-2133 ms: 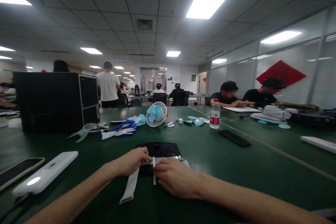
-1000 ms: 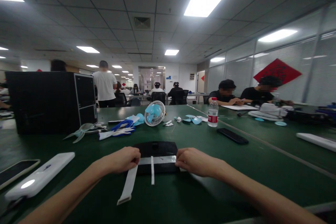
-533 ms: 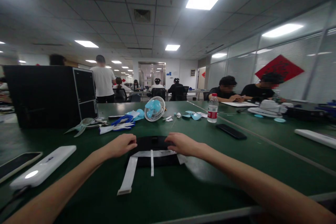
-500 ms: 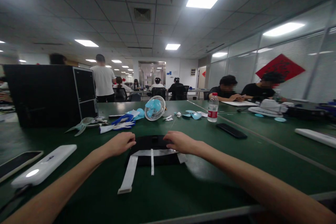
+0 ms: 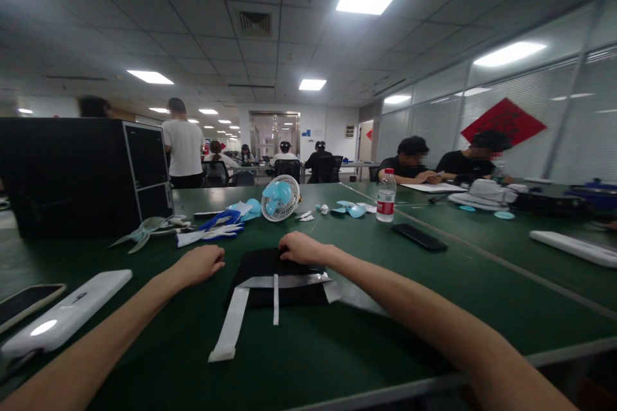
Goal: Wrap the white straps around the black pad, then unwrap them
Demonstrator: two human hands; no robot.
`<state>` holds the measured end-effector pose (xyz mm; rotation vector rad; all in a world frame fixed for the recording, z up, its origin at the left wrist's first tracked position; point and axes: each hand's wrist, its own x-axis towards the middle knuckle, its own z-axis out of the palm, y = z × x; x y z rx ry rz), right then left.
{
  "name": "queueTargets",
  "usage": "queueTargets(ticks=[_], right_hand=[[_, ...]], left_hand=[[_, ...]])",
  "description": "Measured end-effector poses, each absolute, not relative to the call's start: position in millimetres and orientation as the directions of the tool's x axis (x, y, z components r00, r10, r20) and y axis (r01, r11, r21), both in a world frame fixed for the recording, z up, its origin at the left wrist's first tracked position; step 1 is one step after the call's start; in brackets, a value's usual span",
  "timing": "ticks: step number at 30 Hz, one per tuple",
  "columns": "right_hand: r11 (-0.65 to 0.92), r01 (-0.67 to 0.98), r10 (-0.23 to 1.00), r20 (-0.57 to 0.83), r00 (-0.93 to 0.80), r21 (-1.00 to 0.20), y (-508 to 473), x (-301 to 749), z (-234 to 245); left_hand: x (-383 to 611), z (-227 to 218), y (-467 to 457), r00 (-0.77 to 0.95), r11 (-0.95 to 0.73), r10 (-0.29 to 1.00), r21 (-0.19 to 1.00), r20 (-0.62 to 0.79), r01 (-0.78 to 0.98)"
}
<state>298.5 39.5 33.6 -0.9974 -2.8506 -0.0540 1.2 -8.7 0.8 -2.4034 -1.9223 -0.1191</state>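
Note:
A flat black fabric piece with white straps lies on the green table in front of me. One wide ribbed elastic strap runs down toward me from its left side, and a narrow white strip hangs from the middle. My right hand is over the far edge of the fabric, its fingers curled down onto it; the fingertips are partly hidden. To the left of the fabric and apart from it, my left hand rests with loosely curled fingers and nothing visible in them.
Farther back are a small fan, blue and white gloves, a water bottle and a black phone. A white device lies at left, near a large black case. Several people sit beyond.
My left hand has moved left, away from the black fabric. My right hand has shifted left to the middle of its far edge, covering a small dark piece there.

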Motion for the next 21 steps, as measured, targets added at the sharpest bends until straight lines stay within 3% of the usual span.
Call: queueTargets(ticks=[4,9,16,21], right_hand=[[0.723,0.691,0.674,0.234,-0.701,-0.011,49,333,44],[0.433,0.901,0.865,0.296,-0.406,-0.031,62,416,62],[0.061,0.993,0.968,0.248,-0.035,-0.099,82,528,51],[-0.038,0.990,0.977,0.205,0.065,-0.135,98,557,39]], left_hand=[[1,-4,-7,0.231,-0.232,0.969,0.004,0.086,0.973],[-1,-6,-6,0.247,-0.249,0.966,0.010,0.078,0.969],[3,-2,-11,0.230,-0.232,0.971,0.032,0.069,0.972],[5,0,-13,0.234,-0.235,0.970,0.023,0.059,0.972]])
